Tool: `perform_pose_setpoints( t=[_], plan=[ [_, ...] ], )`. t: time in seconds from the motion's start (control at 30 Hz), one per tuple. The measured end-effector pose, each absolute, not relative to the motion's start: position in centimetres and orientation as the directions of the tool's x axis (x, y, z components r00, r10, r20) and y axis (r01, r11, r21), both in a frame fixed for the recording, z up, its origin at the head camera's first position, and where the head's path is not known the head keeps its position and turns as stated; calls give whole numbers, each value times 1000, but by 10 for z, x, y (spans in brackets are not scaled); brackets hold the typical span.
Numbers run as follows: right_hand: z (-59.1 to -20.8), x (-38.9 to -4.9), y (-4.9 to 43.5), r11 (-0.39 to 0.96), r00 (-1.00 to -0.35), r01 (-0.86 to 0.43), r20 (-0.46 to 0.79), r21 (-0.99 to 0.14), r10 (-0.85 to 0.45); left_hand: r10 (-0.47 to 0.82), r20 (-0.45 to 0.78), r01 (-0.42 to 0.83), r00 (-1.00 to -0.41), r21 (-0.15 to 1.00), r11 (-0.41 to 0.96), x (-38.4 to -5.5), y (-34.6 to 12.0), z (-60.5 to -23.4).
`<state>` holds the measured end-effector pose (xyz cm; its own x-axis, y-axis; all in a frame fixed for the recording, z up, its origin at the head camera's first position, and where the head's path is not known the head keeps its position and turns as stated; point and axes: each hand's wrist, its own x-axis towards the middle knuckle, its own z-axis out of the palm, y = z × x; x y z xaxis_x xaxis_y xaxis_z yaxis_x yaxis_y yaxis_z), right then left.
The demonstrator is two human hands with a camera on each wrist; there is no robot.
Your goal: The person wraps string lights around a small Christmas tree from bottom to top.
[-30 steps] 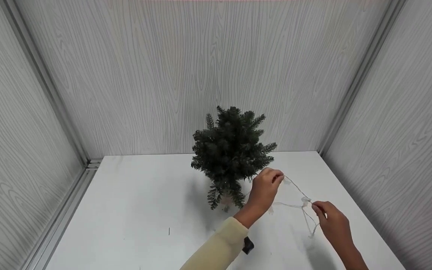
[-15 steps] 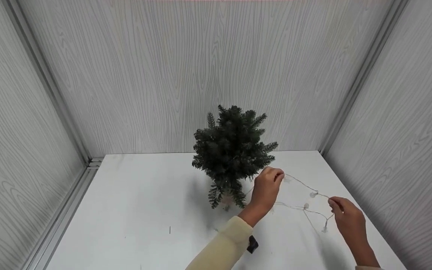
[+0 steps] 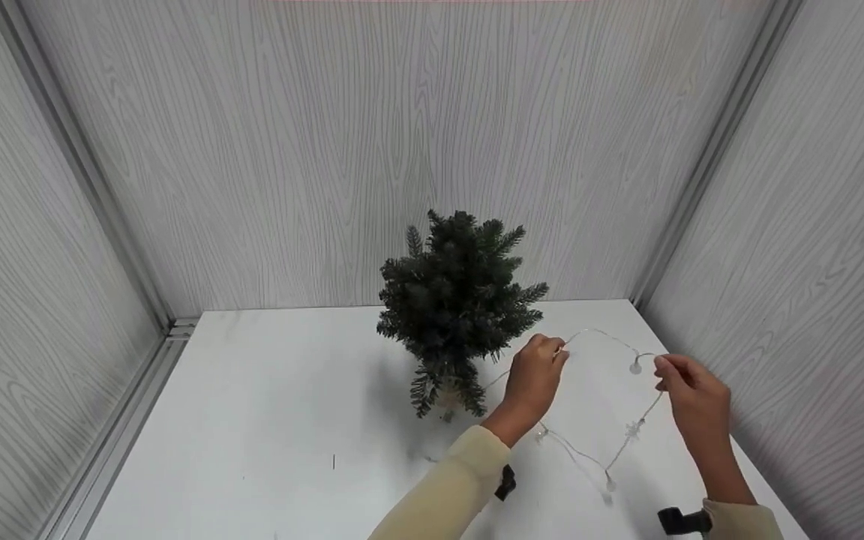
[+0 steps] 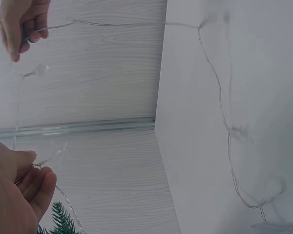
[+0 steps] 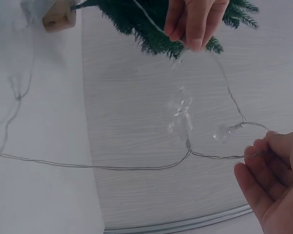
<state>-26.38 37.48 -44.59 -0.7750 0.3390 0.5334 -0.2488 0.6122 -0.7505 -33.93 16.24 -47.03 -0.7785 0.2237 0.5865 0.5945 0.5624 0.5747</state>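
A small artificial fir tree stands upright on the white table. A string of clear fairy lights runs between both hands and trails down to the tabletop. Just right of the lower branches, my left hand pinches the wire between thumb and fingers. Farther right, my right hand pinches the wire too, and a loop hangs below it. Snowflake and round bulb covers dangle from the string; a snowflake cover shows in the right wrist view. The tree's wooden base is partly hidden there.
Pale wood-grain panels enclose the white table at the back and both sides. A black strap piece shows beside the left sleeve, another by the right sleeve. A short dark mark lies on the table left of centre.
My right hand has moved right, then up, drawing the wire out from the left hand. The hanging loop has opened wider. My left hand stays by the tree.
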Motion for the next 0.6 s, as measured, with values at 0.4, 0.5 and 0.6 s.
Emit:
perform_pose_setpoints(
  t=[0.4,0.5,0.6],
  plan=[
    [-423,-293,351,570,-763,-266,531,-777,368,306,557,624,-772,572,533,-347,173,-436],
    [-420,-300,345,595,-750,-283,560,-752,351,354,548,649,-758,581,491,-349,179,-423],
    [-417,-304,338,611,-749,-307,581,-730,318,399,541,672,-740,568,475,-352,182,-410]
  ],
)
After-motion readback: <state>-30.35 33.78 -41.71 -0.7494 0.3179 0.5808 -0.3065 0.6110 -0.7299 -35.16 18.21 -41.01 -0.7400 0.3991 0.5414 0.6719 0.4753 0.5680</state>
